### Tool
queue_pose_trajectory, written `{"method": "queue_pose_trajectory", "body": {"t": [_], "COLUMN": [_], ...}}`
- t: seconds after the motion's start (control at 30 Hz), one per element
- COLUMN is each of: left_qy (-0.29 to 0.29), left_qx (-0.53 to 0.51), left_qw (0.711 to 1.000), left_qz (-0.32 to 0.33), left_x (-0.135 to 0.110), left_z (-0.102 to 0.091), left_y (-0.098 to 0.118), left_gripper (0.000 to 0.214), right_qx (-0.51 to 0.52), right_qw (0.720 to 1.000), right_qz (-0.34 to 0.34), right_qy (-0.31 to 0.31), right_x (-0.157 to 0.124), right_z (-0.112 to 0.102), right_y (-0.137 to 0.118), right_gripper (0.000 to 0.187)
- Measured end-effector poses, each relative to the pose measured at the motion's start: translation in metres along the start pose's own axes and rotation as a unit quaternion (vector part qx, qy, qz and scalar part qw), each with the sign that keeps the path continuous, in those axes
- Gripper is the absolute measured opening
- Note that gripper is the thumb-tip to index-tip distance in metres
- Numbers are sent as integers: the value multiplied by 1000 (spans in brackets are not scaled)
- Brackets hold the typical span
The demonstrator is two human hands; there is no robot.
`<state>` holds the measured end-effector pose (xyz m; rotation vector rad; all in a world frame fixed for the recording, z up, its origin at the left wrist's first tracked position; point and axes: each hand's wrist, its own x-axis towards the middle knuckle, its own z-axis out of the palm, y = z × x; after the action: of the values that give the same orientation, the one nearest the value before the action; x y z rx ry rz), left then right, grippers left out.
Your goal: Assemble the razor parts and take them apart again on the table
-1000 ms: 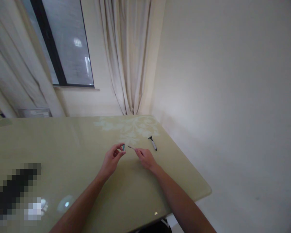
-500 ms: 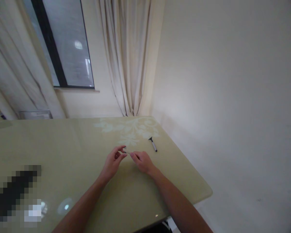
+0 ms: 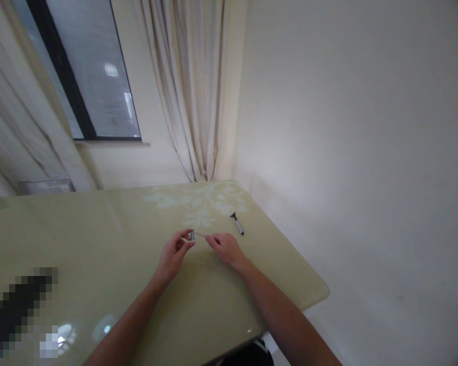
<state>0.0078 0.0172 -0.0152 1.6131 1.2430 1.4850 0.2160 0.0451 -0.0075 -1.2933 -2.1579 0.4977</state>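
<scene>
- The grip of the left hand [image 3: 173,254] is pinched, thumb against fingers, around a small cartridge [image 3: 192,236] with a teal face and dark edges; it is held up to the left of the razor.
- The grip of the right hand [image 3: 223,246] is closed on a thin, pale stick [image 3: 200,234], between the cartridge and the razor; the stick points left, away from the razor.
- The stick's tip is just beside the cartridge; whether the two touch is too small to tell.
- The razor [image 3: 237,223] itself lies near the right hand, its dark head turned away from the wearer and its grey handle towards them.
- Under the razor is a glossy, pale yellow-green surface [image 3: 80,234], with a whitish leaf pattern [image 3: 198,198] beyond the razor and to its left.
- Far left of the razor and nearer the wearer is a dark shape [image 3: 19,310], blurred into blocks.
- Beyond the razor, slightly left, hangs a gathered cream curtain [image 3: 198,91]; farther left come a dark-framed window [image 3: 91,71] and a second curtain [image 3: 23,101].
- To the right of the razor, past the surface's edge, rises a plain pale wall [image 3: 347,127].
</scene>
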Motion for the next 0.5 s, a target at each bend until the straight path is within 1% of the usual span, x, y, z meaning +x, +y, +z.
{"method": "queue_pose_trajectory", "body": {"t": [0.07,0.23,0.4,0.43,0.5], "left_qy": [0,4,9,9,2], "left_qx": [3,5,-3,-4,-6], "left_qw": [1000,1000,1000,1000,1000], "left_qz": [-4,-13,-11,-11,-13], "left_x": [0,0,-1,-1,-1], "left_z": [0,-1,-1,-1,-1], "left_y": [0,1,4,5,5], "left_gripper": [42,47,48,48,48], "right_qx": [-2,31,-8,-6,19], "right_qw": [1000,999,1000,1000,1000], "right_qz": [8,-43,11,13,-7], "right_qy": [10,-9,7,8,-2], "right_x": [0,0,1,1,1], "right_z": [-1,2,-1,-2,-2], "right_y": [2,-3,2,2,1], "right_gripper": [63,61,62,63,63]}}
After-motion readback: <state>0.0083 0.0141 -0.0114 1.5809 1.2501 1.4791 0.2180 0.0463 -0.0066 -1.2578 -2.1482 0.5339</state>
